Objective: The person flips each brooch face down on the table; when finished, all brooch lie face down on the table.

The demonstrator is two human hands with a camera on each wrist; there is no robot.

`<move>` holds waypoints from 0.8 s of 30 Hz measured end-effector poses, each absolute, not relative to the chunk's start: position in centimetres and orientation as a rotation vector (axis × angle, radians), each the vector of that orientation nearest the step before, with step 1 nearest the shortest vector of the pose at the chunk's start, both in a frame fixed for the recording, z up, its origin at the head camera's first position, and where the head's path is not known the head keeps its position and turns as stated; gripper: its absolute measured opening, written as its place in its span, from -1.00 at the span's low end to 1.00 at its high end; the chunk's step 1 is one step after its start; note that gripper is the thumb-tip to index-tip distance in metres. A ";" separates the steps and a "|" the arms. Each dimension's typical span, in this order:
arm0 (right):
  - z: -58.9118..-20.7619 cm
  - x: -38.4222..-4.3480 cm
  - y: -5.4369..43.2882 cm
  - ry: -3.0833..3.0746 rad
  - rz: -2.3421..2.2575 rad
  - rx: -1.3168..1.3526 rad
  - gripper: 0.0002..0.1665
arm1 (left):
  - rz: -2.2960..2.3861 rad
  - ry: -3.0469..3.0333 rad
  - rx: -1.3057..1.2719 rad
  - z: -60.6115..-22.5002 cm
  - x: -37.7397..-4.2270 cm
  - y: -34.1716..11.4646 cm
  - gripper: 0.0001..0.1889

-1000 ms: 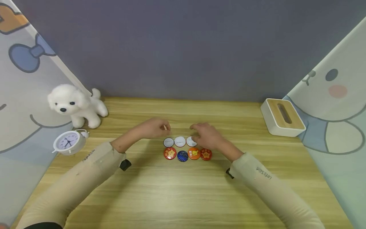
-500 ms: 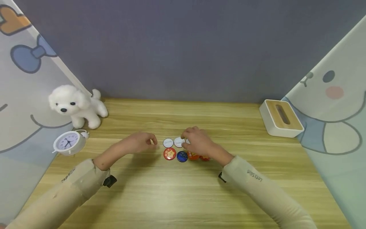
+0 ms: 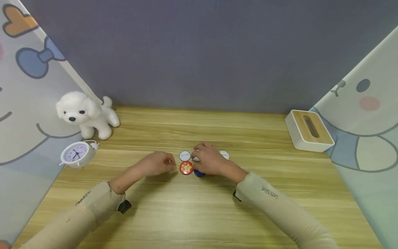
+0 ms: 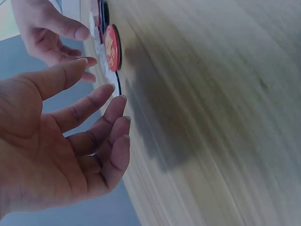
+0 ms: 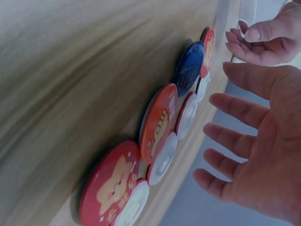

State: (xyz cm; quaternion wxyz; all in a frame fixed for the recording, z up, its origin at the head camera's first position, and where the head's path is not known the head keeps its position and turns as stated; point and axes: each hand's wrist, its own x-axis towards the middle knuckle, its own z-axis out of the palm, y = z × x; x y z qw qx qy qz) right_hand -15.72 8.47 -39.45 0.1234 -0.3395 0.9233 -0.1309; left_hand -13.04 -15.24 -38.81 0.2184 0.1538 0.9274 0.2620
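Observation:
Round pin badges lie on the table in two rows. In the front row, face up, are a red star badge, an orange thumb badge, a blue badge and another red star badge. Behind them several badges show white pin backs, one a white-backed badge. My right hand hovers over the rows with fingers spread, hiding part of them in the head view. Just left of the badges, my left hand is held with loosely bent fingers and nothing in it.
A white plush dog and a white alarm clock stand at the left. A tissue box with a wooden lid sits at the back right. A grey panel rises behind the wooden table.
My left hand has drawn back left and toward me, then shifted slightly right. My right hand has moved left across the badges. The visible badges stay in place.

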 end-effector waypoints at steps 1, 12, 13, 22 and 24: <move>-39.5 -15.7 8.4 2.687 -0.378 -0.988 -0.67 | 0.716 2.574 0.432 -38.9 -13.1 -15.1 -0.82; -40.2 -15.6 7.2 2.672 -0.349 -1.001 -0.74 | 0.629 2.631 0.393 -39.9 -13.2 -13.5 -0.85; -40.3 -15.6 7.1 2.673 -0.339 -0.996 -0.75 | 0.616 2.636 0.380 -40.0 -13.1 -13.5 -0.84; -40.1 -15.6 7.0 2.687 -0.298 -0.981 -0.70 | 0.571 2.650 0.368 -39.9 -13.3 -13.0 -0.81; -40.1 -15.6 7.1 2.690 -0.295 -0.991 -0.71 | 0.554 2.651 0.370 -39.8 -13.3 -12.9 -0.81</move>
